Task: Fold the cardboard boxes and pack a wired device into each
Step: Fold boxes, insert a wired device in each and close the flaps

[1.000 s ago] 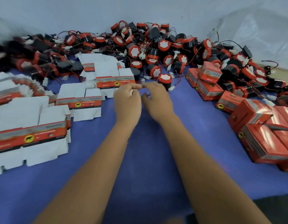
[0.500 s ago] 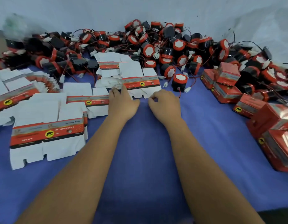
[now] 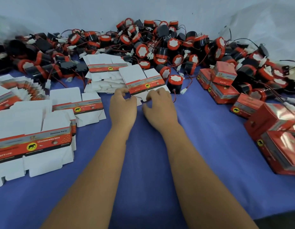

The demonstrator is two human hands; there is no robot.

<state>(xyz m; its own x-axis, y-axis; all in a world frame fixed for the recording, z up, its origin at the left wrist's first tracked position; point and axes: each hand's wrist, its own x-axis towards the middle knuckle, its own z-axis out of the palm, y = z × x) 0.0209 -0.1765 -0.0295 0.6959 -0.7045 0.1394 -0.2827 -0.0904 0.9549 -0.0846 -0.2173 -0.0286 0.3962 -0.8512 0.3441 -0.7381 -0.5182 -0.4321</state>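
A flat unfolded cardboard box (image 3: 141,80), white with a red and grey printed band, lies tilted on top of a stack of flat boxes (image 3: 103,76). My left hand (image 3: 122,107) pinches its near left corner and my right hand (image 3: 158,106) grips its near bottom flaps. One wired device (image 3: 174,83), a black cylinder with a red rim and white face, stands just right of the box. Its red wire and white plug trail toward my right hand.
A large heap of wired devices (image 3: 160,43) fills the back of the blue table (image 3: 143,162). More flat boxes (image 3: 32,146) lie at the left, another flat box (image 3: 83,104) beside my left hand. Packed red boxes (image 3: 275,138) pile up at the right.
Both hands moved from pinching a wire near the devices to the top flat box on the stack. The box is now gripped and its near edge is lifted.
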